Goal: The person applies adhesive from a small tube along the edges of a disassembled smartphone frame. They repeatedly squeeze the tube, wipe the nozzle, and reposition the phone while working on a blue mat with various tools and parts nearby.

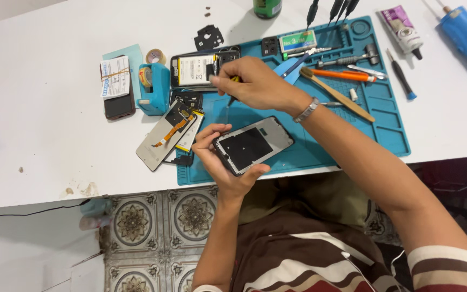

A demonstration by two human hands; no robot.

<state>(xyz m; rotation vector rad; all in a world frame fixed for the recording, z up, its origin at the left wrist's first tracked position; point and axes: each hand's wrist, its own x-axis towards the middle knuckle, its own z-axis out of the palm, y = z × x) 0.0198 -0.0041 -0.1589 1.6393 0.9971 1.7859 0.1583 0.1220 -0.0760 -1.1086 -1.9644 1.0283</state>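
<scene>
Nearest the body, the left hand cradles a phone frame over the front edge of the blue work mat, fingers curled around its near end and thumb on its upper corner. Just beyond it, the right hand hovers with fingers pinched together on a small dark tool, its tip pointing down towards the mat. Left of the frame lies a detached screen panel. Farther back sits an opened phone, with a tape dispenser beside it.
</scene>
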